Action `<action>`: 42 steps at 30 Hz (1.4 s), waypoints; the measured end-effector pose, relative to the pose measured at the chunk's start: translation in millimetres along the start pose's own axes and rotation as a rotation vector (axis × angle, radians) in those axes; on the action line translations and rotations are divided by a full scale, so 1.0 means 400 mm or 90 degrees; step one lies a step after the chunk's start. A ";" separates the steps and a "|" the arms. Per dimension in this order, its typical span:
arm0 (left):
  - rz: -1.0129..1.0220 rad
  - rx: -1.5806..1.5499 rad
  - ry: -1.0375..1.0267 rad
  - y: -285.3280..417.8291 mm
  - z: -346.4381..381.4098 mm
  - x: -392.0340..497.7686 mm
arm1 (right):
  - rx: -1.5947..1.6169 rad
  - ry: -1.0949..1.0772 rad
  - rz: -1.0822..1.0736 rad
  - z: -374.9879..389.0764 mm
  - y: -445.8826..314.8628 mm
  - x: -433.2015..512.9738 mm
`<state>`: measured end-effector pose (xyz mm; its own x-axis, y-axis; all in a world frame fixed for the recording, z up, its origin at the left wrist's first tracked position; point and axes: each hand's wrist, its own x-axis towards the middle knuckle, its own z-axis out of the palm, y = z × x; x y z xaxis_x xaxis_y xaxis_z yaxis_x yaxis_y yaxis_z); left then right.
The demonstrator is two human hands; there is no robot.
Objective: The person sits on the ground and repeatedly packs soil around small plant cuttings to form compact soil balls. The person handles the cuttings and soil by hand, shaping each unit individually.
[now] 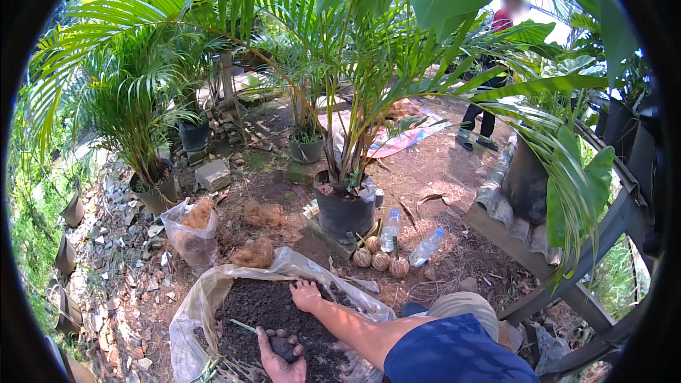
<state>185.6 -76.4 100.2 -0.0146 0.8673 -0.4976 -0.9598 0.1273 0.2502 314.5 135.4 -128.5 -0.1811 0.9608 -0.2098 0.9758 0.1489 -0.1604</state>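
My left hand [282, 364], palm up at the bottom of the view, cups a dark ball of soil [283, 348] with its fingers curled around it. A thin green stem [243, 325] lies beside its thumb; whether it joins the ball I cannot tell. With fingers slightly apart, my right hand [306, 296] rests on the loose dark soil [260, 306] near its far edge. That soil lies on a crumpled clear plastic sheet [192, 306]. Beyond my right arm sit several twine-wrapped balls [381, 261], some with green stems sticking up.
Two clear plastic bottles [391, 230] stand or lean beside the balls. A plastic bag of brown fibre [194, 236] and loose fibre clumps [255, 253] lie beyond the sheet. A potted palm [346, 218] rises ahead. At right is a wooden frame [572, 271]. A person [487, 85] stands farther back.
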 end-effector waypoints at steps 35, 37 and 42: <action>0.168 -0.072 0.008 0.096 -0.061 -0.032 | 0.090 0.198 0.204 0.205 -0.203 -0.565; 0.208 -0.116 0.057 0.113 -0.093 -0.022 | 0.124 0.155 0.232 0.230 -0.232 -0.621; 0.268 -0.001 0.140 0.140 -0.161 -0.032 | 0.123 0.099 0.174 0.249 -0.297 -0.717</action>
<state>113.9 -111.5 67.2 -0.4618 0.7207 -0.5170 -0.8578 -0.2147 0.4669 238.3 -181.3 -145.4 0.1185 0.9852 -0.1240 0.9416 -0.1512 -0.3010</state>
